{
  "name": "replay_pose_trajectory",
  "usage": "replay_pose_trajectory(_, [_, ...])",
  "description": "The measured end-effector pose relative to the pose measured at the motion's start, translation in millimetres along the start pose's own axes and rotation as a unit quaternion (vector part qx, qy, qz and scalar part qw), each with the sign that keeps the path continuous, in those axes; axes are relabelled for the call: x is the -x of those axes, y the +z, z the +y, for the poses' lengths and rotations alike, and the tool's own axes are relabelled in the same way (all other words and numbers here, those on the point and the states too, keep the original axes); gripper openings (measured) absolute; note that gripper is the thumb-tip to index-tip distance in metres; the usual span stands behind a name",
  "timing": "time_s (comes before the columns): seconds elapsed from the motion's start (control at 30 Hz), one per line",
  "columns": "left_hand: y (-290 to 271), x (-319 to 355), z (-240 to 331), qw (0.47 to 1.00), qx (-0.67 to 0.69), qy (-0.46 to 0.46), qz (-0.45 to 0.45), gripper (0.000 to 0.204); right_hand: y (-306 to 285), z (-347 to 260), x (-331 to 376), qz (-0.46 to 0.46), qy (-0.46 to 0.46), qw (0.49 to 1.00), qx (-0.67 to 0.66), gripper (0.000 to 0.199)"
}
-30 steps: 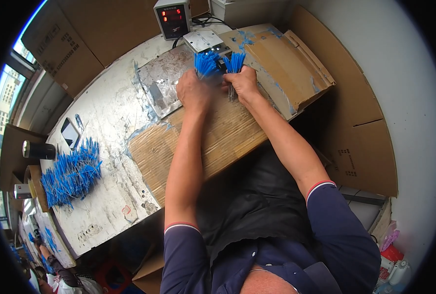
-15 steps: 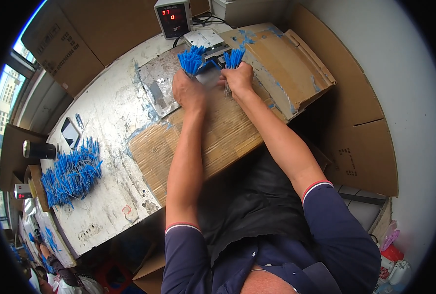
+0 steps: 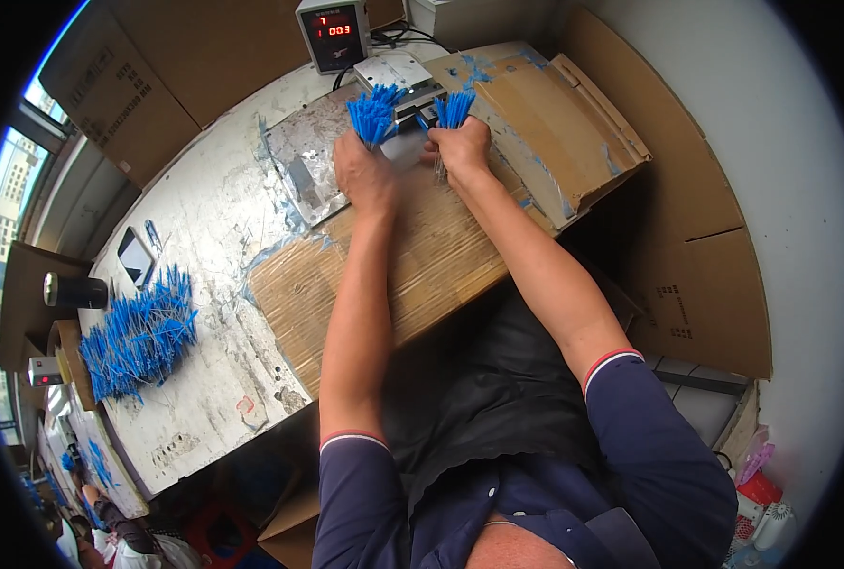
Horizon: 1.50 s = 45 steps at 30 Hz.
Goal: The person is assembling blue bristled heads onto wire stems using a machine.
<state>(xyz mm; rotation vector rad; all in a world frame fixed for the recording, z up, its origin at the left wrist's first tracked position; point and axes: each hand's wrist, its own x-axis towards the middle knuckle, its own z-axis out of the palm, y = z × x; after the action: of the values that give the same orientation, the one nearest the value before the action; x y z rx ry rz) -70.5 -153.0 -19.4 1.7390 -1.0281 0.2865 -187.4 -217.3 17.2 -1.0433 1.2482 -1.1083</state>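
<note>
Head view: two bunches of thin blue-tipped wires stand upright like brushes, tips fanned upward. The left hand (image 3: 365,175) is clenched round the larger bunch (image 3: 374,112), the right hand (image 3: 458,152) round the smaller bunch (image 3: 453,107). Both are held above the cardboard sheet (image 3: 412,275) on the tabletop (image 3: 204,228), beside a small grey machine (image 3: 398,74).

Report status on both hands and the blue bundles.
Left hand shut on left blue bundle. Right hand shut on right blue bundle. Both upright beside small grey machine. Nothing blocking; loose blue pile far left.
</note>
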Motion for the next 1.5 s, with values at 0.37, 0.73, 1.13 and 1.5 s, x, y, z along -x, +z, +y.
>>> replay_pose_trajectory(0.37, [-5, 0, 9, 0.995, -0.020, -0.018, -0.096, 0.011, -18, 13, 3, -0.072, -0.012, 0.989, -0.125, 0.016])
replay_pose_trajectory(0.73, [-6, 1, 10, 0.995, -0.028, 0.010, -0.091, 0.010, -27, 9, 9, -0.128, -0.004, 0.985, -0.112, 0.014])
replay_pose_trajectory(1.13, [-4, 0, 5, 0.995, -0.077, -0.003, -0.062, 0.012, -23, 9, 7, -0.080, -0.033, 0.996, -0.034, 0.011])
replay_pose_trajectory(1.5, [-1, -2, -1, 0.999, -0.023, -0.006, -0.022, 0.009, -7, 6, -2, -0.039, -0.018, 0.999, 0.014, 0.013])
